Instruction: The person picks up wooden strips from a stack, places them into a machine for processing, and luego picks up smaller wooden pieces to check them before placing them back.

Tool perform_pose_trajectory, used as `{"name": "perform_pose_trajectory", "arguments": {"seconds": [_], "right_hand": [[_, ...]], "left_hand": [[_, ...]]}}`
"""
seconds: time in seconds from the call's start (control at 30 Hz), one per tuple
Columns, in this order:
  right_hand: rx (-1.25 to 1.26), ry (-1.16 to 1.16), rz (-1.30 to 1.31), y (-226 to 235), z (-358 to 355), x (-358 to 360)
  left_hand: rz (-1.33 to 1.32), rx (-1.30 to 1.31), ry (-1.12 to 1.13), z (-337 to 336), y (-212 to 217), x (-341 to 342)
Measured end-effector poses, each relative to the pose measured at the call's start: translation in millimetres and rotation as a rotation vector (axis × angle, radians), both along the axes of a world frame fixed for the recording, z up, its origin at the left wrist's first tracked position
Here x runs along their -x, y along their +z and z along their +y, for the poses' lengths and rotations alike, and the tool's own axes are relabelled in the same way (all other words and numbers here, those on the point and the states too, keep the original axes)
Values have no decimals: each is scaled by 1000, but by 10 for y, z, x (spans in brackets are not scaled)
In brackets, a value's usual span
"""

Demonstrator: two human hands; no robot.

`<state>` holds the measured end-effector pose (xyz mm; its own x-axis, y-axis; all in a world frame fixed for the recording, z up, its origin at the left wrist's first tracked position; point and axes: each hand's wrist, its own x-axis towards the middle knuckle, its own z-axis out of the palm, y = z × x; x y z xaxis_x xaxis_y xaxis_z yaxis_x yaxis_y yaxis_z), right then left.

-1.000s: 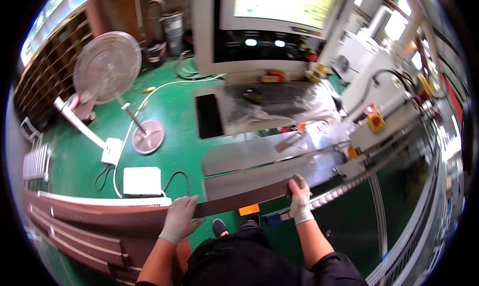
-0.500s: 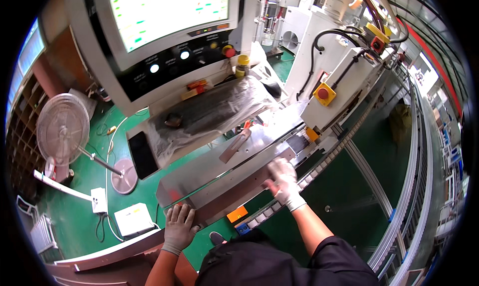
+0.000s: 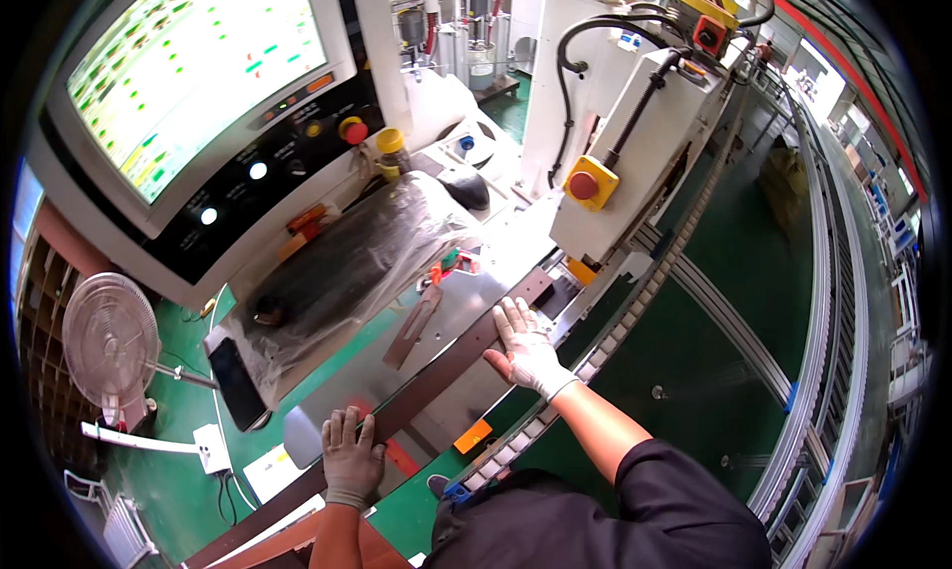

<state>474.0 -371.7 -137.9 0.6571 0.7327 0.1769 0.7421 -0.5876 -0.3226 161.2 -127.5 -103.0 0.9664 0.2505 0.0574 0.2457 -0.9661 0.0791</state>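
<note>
A long, narrow brown board [image 3: 436, 373] lies diagonally over the metal worktable [image 3: 332, 398], running from the lower left up to the machine. My left hand [image 3: 352, 458], in a light glove, rests on the board near the table's left end, its fingers extended. Farther along, by the board's far end with small holes, my gloved right hand [image 3: 528, 351] lies flat with fingers stretched and thumb out to the side. Beyond the board, a short slotted brown piece [image 3: 413, 329] sits on the metal, near a small tool with orange-red parts [image 3: 436, 273].
A control cabinet with a bright screen [image 3: 198, 73] stands at upper left, above a plastic-covered keyboard shelf [image 3: 357, 242] holding a phone [image 3: 238, 382]. A white machine head with a red stop button [image 3: 583, 185] is at upper right. A roller rail [image 3: 620, 333] curves along the right. A fan [image 3: 111, 336] stands left.
The view has swung to the right. The brown board has shifted away from the table's near edge, both hands moving with it. My right hand now lies flat on it.
</note>
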Motion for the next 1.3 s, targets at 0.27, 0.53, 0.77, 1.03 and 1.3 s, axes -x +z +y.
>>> {"name": "perform_pose_trajectory", "arguments": {"seconds": [0.27, 0.53, 0.77, 1.03, 1.3], "right_hand": [[-436, 93, 132, 136, -580, -161], [-415, -107, -132, -114, -1385, -448], [-418, -82, -110, -188, -1436, -477], [-454, -73, -144, -222, -1415, -474], [-562, -60, -167, -524, -1492, -508]], "left_hand": [[23, -59, 78, -82, -51, -147], [77, -88, 61, -106, -181, -340], [57, -69, 64, -548, -201, -1149], [-77, -85, 22, -845, -257, -1983], [-108, 195, -136, -769, -280, -2050]]}}
